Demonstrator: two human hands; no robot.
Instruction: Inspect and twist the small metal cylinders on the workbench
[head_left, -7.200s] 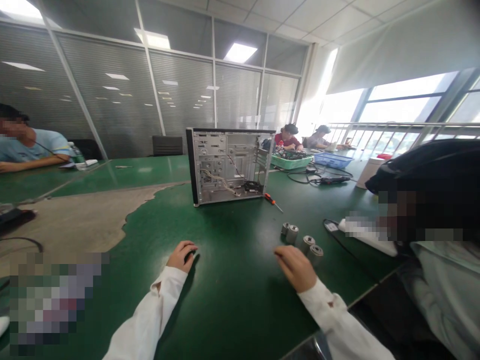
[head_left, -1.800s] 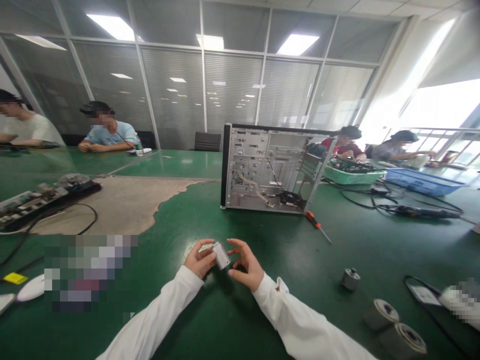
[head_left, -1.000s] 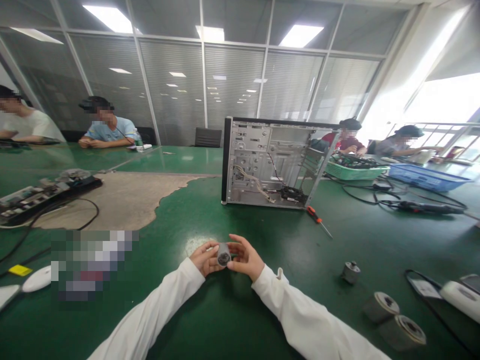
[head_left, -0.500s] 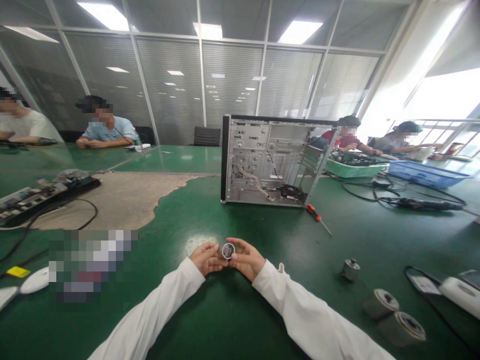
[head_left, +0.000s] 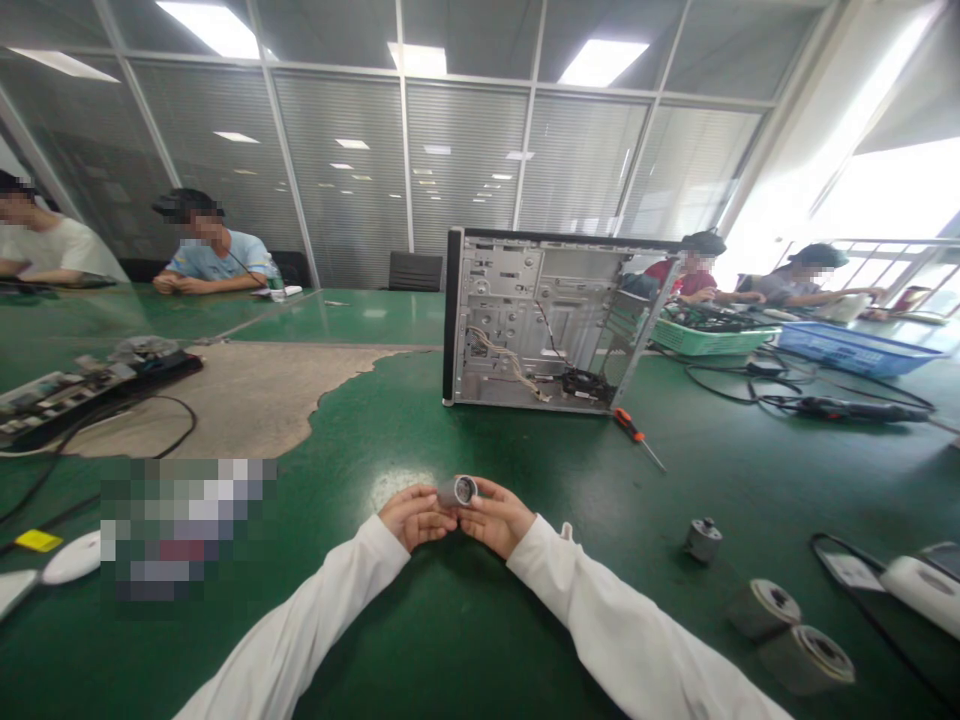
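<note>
Between my fingers, a small grey cylindrical motor can (head_left: 452,491) is held above the table. Its round end, with dark detail inside, faces right and toward me. My left hand (head_left: 415,517) is closed on its left side. On the right side, the fingers of my right hand (head_left: 496,516) also grip it, near the round end. Fingers cover part of the can's lower side. To the right stands a small metal cylinder (head_left: 703,541) with a knob on top, and near it lie two larger grey cylinders (head_left: 759,612) with dark cores.
An open computer case (head_left: 559,320) stands ahead, with an orange-handled screwdriver (head_left: 637,438) beside it. Farther right are a green basket (head_left: 712,341), a blue basket (head_left: 855,347) and a corded tool (head_left: 855,408). A power strip (head_left: 82,395) lies left. Several people sit around.
The motor can has turned between my fingers: its round end faced me before and now points more to the right, showing its side. My hands have barely shifted.
</note>
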